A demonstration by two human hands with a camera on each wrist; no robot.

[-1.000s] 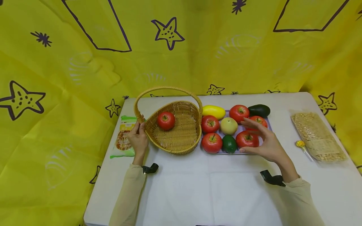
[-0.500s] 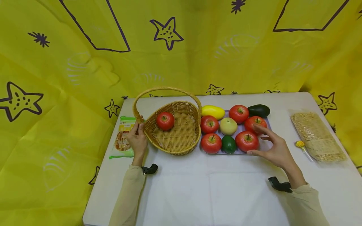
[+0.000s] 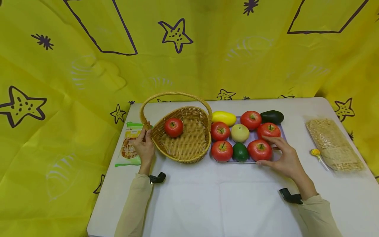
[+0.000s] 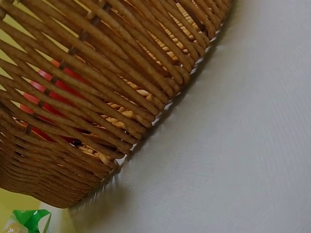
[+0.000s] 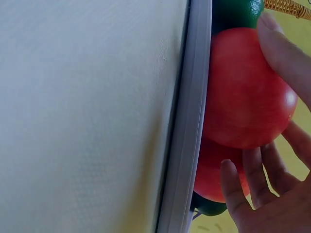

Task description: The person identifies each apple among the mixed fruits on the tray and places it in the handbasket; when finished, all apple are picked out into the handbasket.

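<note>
Right hand about a red fruit; left hand on the basket.
Head: left hand (image 3: 144,149), fingers closed on the basket (image 3: 189,144) where handle meets rim; right hand (image 3: 285,159), thumb and fingers apart, set either side of the near-right red fruit (image 3: 260,150) in the tray (image 3: 253,135). Crowding it: round green fruit (image 3: 240,152) just left, rear red fruit (image 3: 269,130) just behind. In the basket: single red fruit (image 3: 173,127). By the left hand: green-edged packet (image 3: 128,149); well right: lollipop (image 3: 315,152), clear bag (image 3: 334,144). Since half a second ago, I see the right hand shifted left, nearer the front fruit; tray contents unmoved. Left wrist: wicker wall, red showing through its gaps. Right wrist: thumb along the near-right red fruit, fingers about its other side; I cannot tell whether they clamp.
</note>
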